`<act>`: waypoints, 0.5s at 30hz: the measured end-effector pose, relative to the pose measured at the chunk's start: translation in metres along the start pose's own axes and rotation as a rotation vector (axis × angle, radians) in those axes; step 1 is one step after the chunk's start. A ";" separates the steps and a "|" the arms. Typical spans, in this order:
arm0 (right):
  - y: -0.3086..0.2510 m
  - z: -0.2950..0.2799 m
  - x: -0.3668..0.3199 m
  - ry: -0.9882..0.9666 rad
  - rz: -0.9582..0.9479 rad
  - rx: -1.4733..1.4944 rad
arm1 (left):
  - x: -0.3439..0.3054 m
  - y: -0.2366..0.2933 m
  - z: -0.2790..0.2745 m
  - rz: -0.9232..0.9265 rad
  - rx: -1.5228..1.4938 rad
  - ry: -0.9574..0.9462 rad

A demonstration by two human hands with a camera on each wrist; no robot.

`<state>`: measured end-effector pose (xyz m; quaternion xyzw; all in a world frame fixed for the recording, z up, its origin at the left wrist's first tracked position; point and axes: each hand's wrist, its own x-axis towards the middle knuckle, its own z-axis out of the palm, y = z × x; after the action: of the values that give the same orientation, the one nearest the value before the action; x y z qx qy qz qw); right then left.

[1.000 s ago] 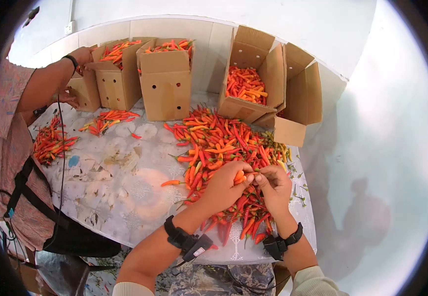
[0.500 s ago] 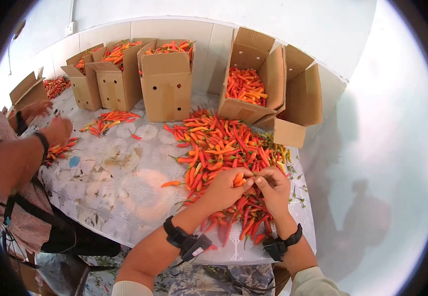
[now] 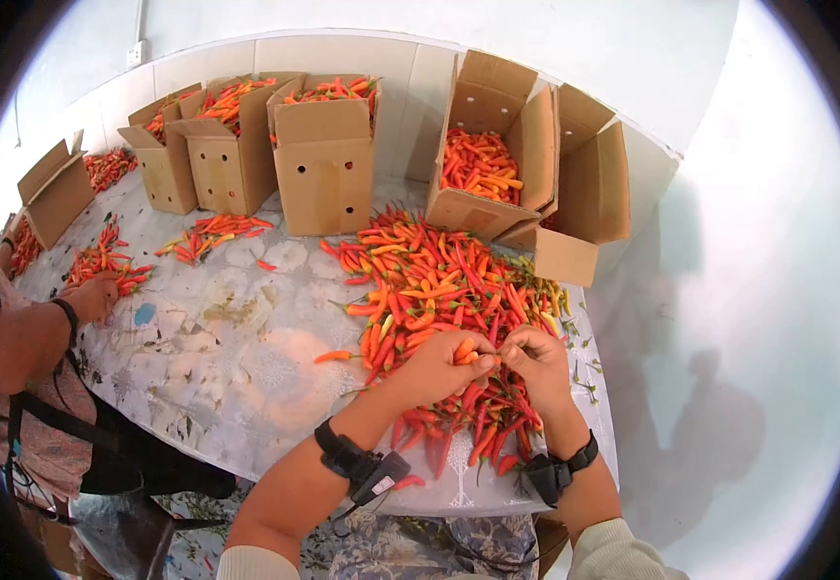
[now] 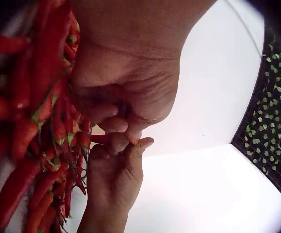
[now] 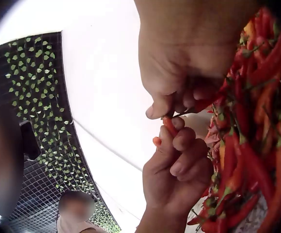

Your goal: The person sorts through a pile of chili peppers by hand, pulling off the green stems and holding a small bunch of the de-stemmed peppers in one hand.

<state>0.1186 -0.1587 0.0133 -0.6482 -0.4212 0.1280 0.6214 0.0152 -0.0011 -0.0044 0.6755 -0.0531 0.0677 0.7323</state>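
Over a big heap of red and orange chili peppers [image 3: 439, 280], both hands meet in the head view. My left hand [image 3: 442, 371] holds several orange chilies [image 3: 465, 351] in its curled fingers. One orange-red chili [image 5: 169, 126] sticks up between its thumb and fingers in the right wrist view, and another orange tip shows beside the thumb. My right hand [image 3: 540, 369] pinches at the thin green stem [image 5: 181, 114] of that upright chili, thumb against curled fingers. The left wrist view shows the two hands' fingertips touching; the left palm is mostly hidden.
Open cardboard boxes with chilies, such as the tall box [image 3: 323, 169] and the wide box [image 3: 483, 184], line the back of the table [image 3: 275, 387]. Loose green stems [image 3: 586, 372] lie at the right edge. At left, another person's hand [image 3: 96, 297] touches a smaller chili pile.
My two hands stay together over the heap with small finger movements. The other person's hands have left the box at the back left, and one now reaches into the small chili pile.
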 end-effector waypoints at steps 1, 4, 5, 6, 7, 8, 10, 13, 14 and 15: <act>0.001 -0.001 0.000 -0.011 0.027 0.037 | 0.000 0.001 0.000 -0.003 -0.004 -0.006; 0.007 -0.002 0.000 -0.032 0.097 0.155 | 0.000 0.001 0.000 -0.008 -0.043 -0.030; 0.011 -0.002 0.000 -0.031 0.109 0.197 | 0.000 0.001 0.000 -0.008 -0.061 -0.039; 0.014 -0.002 0.001 -0.031 0.122 0.239 | 0.000 0.002 0.000 0.004 -0.067 -0.048; 0.016 -0.002 0.001 -0.029 0.148 0.286 | -0.001 0.004 0.000 0.016 -0.076 -0.057; 0.018 -0.003 0.001 -0.026 0.174 0.333 | -0.001 0.005 0.000 0.026 -0.085 -0.066; 0.018 -0.004 0.001 0.016 0.211 0.463 | -0.001 0.002 -0.001 0.018 -0.081 -0.044; 0.012 -0.009 0.006 0.200 0.231 0.609 | 0.000 0.003 -0.003 0.014 -0.144 -0.011; 0.011 -0.012 0.008 0.310 0.238 0.590 | 0.000 0.004 -0.003 0.012 -0.177 0.000; 0.010 -0.015 0.009 0.419 0.245 0.569 | 0.000 0.006 -0.004 0.005 -0.185 0.046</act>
<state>0.1381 -0.1615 0.0107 -0.5071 -0.1518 0.1781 0.8295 0.0140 0.0034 0.0015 0.6029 -0.0440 0.0801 0.7925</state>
